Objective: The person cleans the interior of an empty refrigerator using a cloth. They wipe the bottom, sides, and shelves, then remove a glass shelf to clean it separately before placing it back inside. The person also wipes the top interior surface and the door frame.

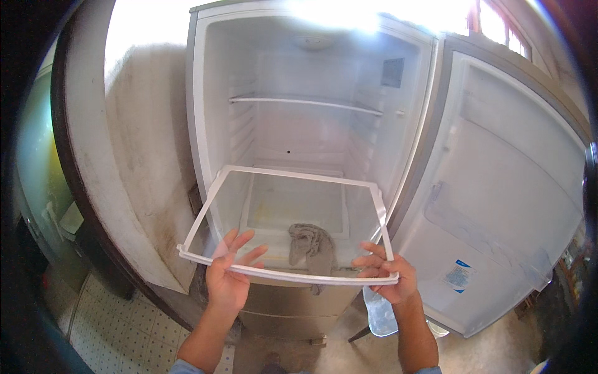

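Note:
A glass refrigerator shelf with a white frame (299,279) is held level in front of the open refrigerator (201,117). My left hand (230,276) grips its front edge near the left corner, with the fingers spread under the glass. Around the front right corner my right hand (392,273) is closed, thumb on the frame and fingers beneath. Through the glass a crumpled grey-brown cloth (312,248) shows on the refrigerator's floor, partly draped over the front edge. Higher up inside, another shelf (303,101) is in place.
The refrigerator door (504,187) stands wide open at the right, with a clear door bin (486,248) and a printed sticker. Below it are a light plastic stool or chair seat (380,313) and part of a white container. A stained wall (149,187) borders the left side.

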Demonstrator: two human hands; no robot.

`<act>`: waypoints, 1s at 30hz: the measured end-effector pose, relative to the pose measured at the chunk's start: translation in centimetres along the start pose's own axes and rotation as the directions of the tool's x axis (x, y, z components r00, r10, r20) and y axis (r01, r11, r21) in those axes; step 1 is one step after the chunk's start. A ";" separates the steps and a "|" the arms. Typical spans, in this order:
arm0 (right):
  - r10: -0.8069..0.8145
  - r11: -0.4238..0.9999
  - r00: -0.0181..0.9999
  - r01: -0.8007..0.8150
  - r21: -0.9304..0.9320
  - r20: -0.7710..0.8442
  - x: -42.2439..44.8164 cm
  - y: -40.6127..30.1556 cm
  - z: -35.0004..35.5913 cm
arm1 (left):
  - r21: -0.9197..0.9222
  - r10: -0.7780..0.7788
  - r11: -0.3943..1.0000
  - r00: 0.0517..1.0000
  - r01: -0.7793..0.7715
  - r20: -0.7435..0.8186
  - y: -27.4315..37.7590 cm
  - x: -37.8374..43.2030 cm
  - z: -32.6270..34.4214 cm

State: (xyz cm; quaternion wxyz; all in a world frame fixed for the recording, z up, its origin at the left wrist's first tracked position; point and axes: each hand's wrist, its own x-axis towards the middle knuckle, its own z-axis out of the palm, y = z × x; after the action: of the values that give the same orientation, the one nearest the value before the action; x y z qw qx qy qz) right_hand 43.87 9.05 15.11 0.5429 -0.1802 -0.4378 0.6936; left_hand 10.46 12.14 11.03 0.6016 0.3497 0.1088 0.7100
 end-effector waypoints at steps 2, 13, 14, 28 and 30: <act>-0.040 0.999 0.999 0.039 -0.014 -0.037 0.6 -0.5 -0.2 | -0.001 0.004 1.000 1.000 -0.004 0.001 -0.1 0.8 0.5; -0.419 0.900 0.898 0.392 -0.190 -0.133 2.5 1.4 1.1 | 0.020 0.008 1.000 1.000 -0.008 0.023 -0.3 3.6 0.6; -0.428 0.891 0.892 0.391 -0.230 -0.143 2.6 1.4 0.9 | 0.021 0.009 1.000 0.999 -0.010 0.030 -0.3 3.8 0.7; -0.426 0.900 0.862 0.374 -0.224 -0.274 7.0 -1.2 -0.6 | -0.083 -0.028 0.996 1.000 0.028 0.005 -1.5 7.6 1.8; -0.423 0.902 0.856 0.366 -0.231 -0.298 7.5 -1.2 -0.5 | -0.050 -0.021 0.999 1.000 0.021 0.000 -1.7 8.0 1.7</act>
State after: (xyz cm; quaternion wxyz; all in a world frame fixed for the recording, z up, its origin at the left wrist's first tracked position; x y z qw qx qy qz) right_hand 42.40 16.09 17.48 0.7243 -0.2481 -0.4209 0.4865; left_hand 12.58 19.54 14.24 0.6175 0.3332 0.0949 0.7062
